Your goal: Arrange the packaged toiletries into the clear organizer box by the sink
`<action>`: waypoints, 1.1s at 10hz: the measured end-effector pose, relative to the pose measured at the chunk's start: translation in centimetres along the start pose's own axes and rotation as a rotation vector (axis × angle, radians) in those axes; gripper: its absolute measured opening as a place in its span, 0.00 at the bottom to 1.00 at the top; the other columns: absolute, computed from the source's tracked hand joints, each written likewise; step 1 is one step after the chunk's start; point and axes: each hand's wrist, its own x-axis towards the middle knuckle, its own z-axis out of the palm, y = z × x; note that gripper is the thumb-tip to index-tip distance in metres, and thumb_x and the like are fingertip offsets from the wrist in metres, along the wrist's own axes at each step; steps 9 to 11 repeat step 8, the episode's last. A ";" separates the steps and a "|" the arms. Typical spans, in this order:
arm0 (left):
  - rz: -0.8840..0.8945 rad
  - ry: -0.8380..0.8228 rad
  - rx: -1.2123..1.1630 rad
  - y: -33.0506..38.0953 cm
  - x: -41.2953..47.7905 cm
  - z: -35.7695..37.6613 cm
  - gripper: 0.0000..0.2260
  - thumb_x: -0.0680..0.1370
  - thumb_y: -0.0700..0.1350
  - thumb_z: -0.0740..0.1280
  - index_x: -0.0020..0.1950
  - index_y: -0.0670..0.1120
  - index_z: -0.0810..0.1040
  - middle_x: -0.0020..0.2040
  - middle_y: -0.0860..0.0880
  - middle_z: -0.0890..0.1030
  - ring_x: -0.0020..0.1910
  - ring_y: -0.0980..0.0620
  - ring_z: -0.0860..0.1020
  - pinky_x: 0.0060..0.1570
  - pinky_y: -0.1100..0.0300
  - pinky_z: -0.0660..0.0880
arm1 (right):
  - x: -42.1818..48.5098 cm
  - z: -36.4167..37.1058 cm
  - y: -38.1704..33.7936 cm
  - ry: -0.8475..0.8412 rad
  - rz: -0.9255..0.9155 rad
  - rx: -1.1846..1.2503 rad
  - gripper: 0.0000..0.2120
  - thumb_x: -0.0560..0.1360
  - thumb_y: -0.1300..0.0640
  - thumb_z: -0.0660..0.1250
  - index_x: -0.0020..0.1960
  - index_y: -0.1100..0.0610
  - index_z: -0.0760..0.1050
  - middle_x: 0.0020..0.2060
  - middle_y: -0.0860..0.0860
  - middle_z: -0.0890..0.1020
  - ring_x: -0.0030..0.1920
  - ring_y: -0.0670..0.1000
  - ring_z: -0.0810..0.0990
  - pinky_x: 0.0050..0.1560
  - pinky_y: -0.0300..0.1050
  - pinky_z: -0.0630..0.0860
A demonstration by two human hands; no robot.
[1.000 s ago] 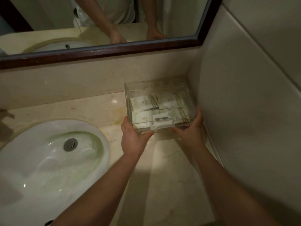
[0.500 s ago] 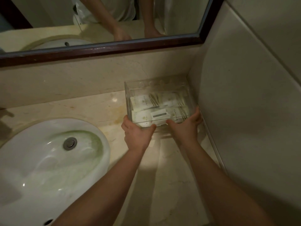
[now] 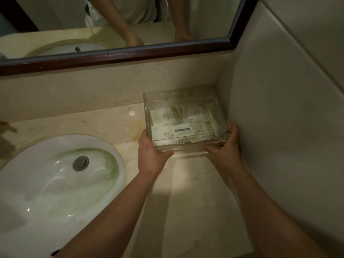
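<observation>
The clear organizer box (image 3: 163, 98) stands on the marble counter in the back right corner, close to the side wall. Several white packaged toiletries (image 3: 181, 123) lie flat inside it, side by side and partly overlapping. My left hand (image 3: 151, 151) grips the box's near left corner, thumb along the front wall. My right hand (image 3: 226, 148) grips the near right corner, its fingers between the box and the side wall.
A white oval sink (image 3: 55, 185) with a metal drain sits to the left of the box. The beige counter (image 3: 195, 192) runs toward me between sink and side wall (image 3: 279, 127). A dark-framed mirror (image 3: 121, 54) hangs above the backsplash.
Both hands have pushed the box a little farther back toward the corner, and their grip has shifted outward to the near corners.
</observation>
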 end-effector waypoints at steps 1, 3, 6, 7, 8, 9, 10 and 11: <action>-0.005 0.069 0.039 0.6 -0.1 0.0 0.40 0.61 0.50 0.81 0.68 0.47 0.66 0.63 0.47 0.72 0.57 0.50 0.74 0.52 0.58 0.72 | 0.8 0.6 0.2 0.051 -0.014 -0.050 0.51 0.61 0.61 0.80 0.76 0.52 0.55 0.70 0.51 0.63 0.65 0.47 0.69 0.64 0.40 0.67; -0.088 0.185 0.123 1.0 0.9 0.4 0.32 0.63 0.56 0.79 0.60 0.44 0.70 0.57 0.47 0.76 0.50 0.46 0.79 0.44 0.54 0.75 | 1.9 2.2 0.3 0.226 -0.038 -0.135 0.45 0.59 0.51 0.79 0.71 0.56 0.64 0.65 0.55 0.70 0.64 0.56 0.72 0.64 0.49 0.72; -0.092 0.129 0.087 0.3 0.9 0.1 0.30 0.66 0.53 0.78 0.62 0.43 0.71 0.58 0.45 0.77 0.54 0.45 0.78 0.48 0.56 0.73 | 2.1 1.9 -0.8 0.253 -0.001 -0.248 0.41 0.61 0.50 0.79 0.68 0.59 0.67 0.62 0.59 0.74 0.61 0.61 0.75 0.60 0.54 0.74; -0.069 0.094 0.028 -1.6 -0.4 -2.2 0.31 0.70 0.50 0.75 0.69 0.43 0.67 0.62 0.44 0.75 0.58 0.46 0.76 0.54 0.57 0.72 | 1.1 1.2 -2.5 0.191 -0.002 -0.287 0.41 0.64 0.51 0.77 0.69 0.64 0.63 0.65 0.64 0.69 0.62 0.64 0.72 0.61 0.54 0.72; -0.111 0.198 0.016 -5.4 -5.4 -5.5 0.25 0.73 0.46 0.70 0.68 0.43 0.67 0.59 0.43 0.76 0.57 0.43 0.76 0.57 0.52 0.74 | -1.0 -0.7 -7.4 0.143 -0.117 -0.176 0.36 0.67 0.50 0.75 0.69 0.61 0.64 0.66 0.62 0.69 0.61 0.60 0.73 0.62 0.50 0.72; -0.111 0.198 0.016 -5.4 -5.4 -5.5 0.25 0.73 0.46 0.70 0.68 0.43 0.67 0.59 0.43 0.76 0.57 0.43 0.76 0.57 0.52 0.74 | -1.0 -0.7 -7.4 0.143 -0.117 -0.176 0.36 0.67 0.50 0.75 0.69 0.61 0.64 0.66 0.62 0.69 0.61 0.60 0.73 0.62 0.50 0.72; -0.111 0.198 0.016 -5.4 -5.4 -5.5 0.25 0.73 0.46 0.70 0.68 0.43 0.67 0.59 0.43 0.76 0.57 0.43 0.76 0.57 0.52 0.74 | -1.0 -0.7 -7.4 0.143 -0.117 -0.176 0.36 0.67 0.50 0.75 0.69 0.61 0.64 0.66 0.62 0.69 0.61 0.60 0.73 0.62 0.50 0.72; -0.111 0.198 0.016 -5.4 -5.4 -5.5 0.25 0.73 0.46 0.70 0.68 0.43 0.67 0.59 0.43 0.76 0.57 0.43 0.76 0.57 0.52 0.74 | -1.0 -0.7 -7.4 0.143 -0.117 -0.176 0.36 0.67 0.50 0.75 0.69 0.61 0.64 0.66 0.62 0.69 0.61 0.60 0.73 0.62 0.50 0.72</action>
